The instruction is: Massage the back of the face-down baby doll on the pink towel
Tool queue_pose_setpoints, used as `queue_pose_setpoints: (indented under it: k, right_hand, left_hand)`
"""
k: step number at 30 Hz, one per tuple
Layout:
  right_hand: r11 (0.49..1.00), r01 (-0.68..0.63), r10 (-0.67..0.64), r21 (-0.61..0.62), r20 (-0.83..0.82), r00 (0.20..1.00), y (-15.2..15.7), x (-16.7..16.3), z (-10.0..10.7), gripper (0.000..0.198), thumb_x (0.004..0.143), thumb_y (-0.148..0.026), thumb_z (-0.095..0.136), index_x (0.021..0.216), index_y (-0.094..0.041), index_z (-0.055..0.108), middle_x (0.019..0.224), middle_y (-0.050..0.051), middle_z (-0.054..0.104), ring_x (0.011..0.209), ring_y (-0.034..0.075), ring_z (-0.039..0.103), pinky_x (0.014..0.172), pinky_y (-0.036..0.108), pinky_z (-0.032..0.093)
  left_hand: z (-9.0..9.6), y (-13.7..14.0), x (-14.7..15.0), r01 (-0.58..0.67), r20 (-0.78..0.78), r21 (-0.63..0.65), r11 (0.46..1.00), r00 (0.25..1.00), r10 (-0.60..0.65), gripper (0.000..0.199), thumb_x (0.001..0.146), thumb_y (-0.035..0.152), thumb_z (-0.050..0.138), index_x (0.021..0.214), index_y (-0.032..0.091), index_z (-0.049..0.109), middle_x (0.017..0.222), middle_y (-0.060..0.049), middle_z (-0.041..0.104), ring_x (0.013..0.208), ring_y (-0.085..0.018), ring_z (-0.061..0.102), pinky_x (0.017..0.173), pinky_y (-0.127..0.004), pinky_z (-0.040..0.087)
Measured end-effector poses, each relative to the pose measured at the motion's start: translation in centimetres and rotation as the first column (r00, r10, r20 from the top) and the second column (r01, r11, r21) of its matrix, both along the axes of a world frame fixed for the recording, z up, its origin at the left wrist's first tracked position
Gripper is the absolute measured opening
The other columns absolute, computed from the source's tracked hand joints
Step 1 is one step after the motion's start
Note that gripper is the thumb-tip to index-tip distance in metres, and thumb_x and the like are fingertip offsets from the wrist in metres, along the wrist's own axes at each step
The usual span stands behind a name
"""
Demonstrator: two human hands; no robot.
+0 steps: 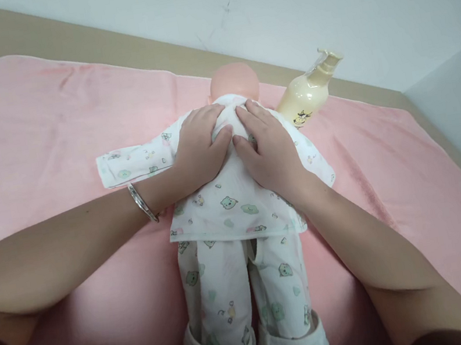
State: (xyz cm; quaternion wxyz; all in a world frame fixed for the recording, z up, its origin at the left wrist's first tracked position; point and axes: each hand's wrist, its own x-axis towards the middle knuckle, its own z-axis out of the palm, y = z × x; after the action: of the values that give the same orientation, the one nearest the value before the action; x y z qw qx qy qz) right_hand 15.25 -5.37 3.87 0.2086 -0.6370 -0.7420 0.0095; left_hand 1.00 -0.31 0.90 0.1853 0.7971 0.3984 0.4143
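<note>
A baby doll (pixel 233 80) lies face down, its bare head at the far end and its legs toward me. It wears a white printed top (pixel 237 209) and matching trousers (pixel 228 290) with rolled-up cuffs. My left hand (pixel 202 148) rests flat on the left side of the doll's upper back, fingers stretched out. On the right side, my right hand (pixel 269 151) lies the same way, fingers spread over the cloth. The two thumbs nearly meet at the middle of the back. Nothing is held in either hand. The doll's face is hidden.
A cream pump bottle (pixel 305 92) with a cow drawing lies tilted beside the doll's right shoulder area. Beneath everything is a pink blanket (pixel 50 126) on a wooden surface (pixel 96 56). A white wall (pixel 294 3) rises behind.
</note>
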Motion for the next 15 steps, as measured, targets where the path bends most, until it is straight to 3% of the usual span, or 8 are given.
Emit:
queue_pose_setpoints:
  k: [15]
  right_hand:
    - [0.999,-0.030,0.031,0.029,-0.020,0.999,0.22,0.53,-0.35,0.057,0.092,-0.032,0.044,0.146,-0.012,0.046,0.159,0.014,0.041,0.151,0.030,0.033,0.126,0.055,0.028]
  left_hand:
    - [-0.13,-0.01,0.03,-0.027,-0.022,0.003,1.000,0.999,0.027,0.036,0.093,0.029,0.040,0.121,0.020,0.061,0.130,-0.008,0.066,0.123,-0.025,0.058,0.113,-0.043,0.043]
